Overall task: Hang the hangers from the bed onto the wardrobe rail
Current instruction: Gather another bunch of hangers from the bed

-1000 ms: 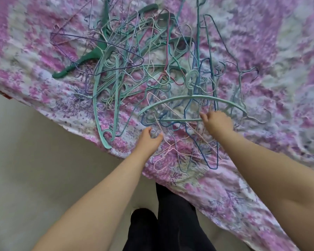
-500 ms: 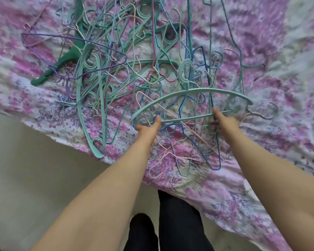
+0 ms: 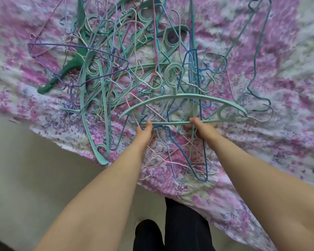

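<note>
You are at the pick-up step: nothing is hung yet, and the wardrobe rail is not in view. Nearest you, both forearms reach forward over the edge of the bed. Your left hand pinches the lower bar of the mint plastic hanger near its left end, thumb on top. Your right hand grips the same bar further right, fingers curled round it along with a few wires. Blue and pink wire hangers thread through the frame here, so the next move likely calls for lifting slowly and shaking them free. Beyond lies the tangled pile of hangers, a dark green hanger at its left.
</note>
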